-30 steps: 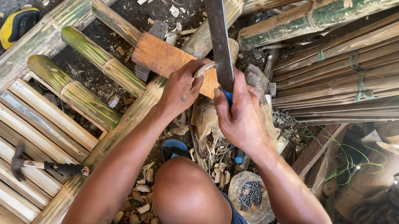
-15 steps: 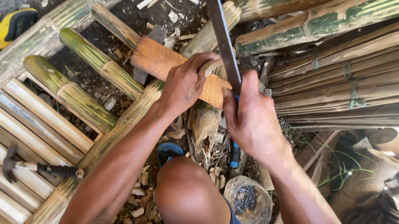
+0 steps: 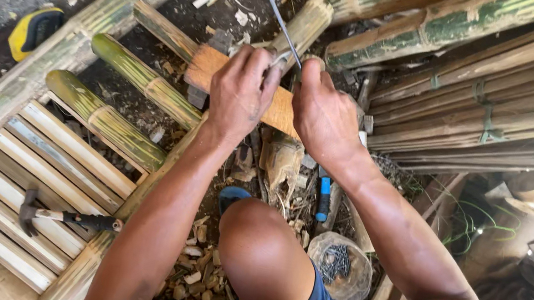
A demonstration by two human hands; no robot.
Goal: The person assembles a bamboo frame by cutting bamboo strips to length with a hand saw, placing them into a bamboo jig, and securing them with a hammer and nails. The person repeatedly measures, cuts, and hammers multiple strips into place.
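My left hand (image 3: 240, 91) and my right hand (image 3: 326, 113) are side by side over a short orange-brown wooden block (image 3: 212, 68). Both grip the near end of a long thin blade (image 3: 271, 2) that runs up and away to the top of the view, seen edge-on. The blade's end sits between the two hands, against the block. My bare knee (image 3: 263, 258) is just below the hands. Green bamboo rungs (image 3: 141, 78) lie to the left of the block.
A bamboo frame with pale split slats (image 3: 37, 184) lies at lower left with a hammer (image 3: 64, 217) on it. A yellow tape measure (image 3: 34, 28) lies on the dirt at left. A bag of nails (image 3: 338, 263), a blue-handled tool (image 3: 323, 195) and stacked bamboo poles (image 3: 499, 102) are right.
The blade has turned from showing its flat face to edge-on. Both hands have shifted closer together on its lower end over the block.
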